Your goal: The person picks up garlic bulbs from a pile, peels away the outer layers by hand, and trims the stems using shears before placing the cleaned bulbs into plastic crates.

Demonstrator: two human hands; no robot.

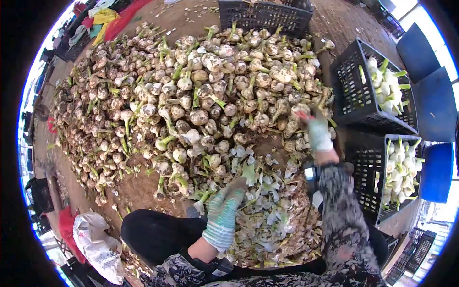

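Note:
A large heap of unpeeled garlic bulbs [201, 95] with short green stems covers the floor ahead. My left hand [224, 210], in a striped white and green glove, is over the peeled skins [272, 215] between my legs; its fingers point up toward the heap, and what they hold, if anything, is hidden. At the heap's right edge is my right hand [318, 129], also gloved and blurred by motion. Something red shows at its fingertips, beside the bulbs, too smeared to make out.
Two black crates, one at the upper right [354, 91] and one below it [366, 177], hold cleaned white garlic. Another black crate [267, 19] stands behind the heap. A white sack [95, 244] lies at the lower left. Blue seats [435, 105] line the right side.

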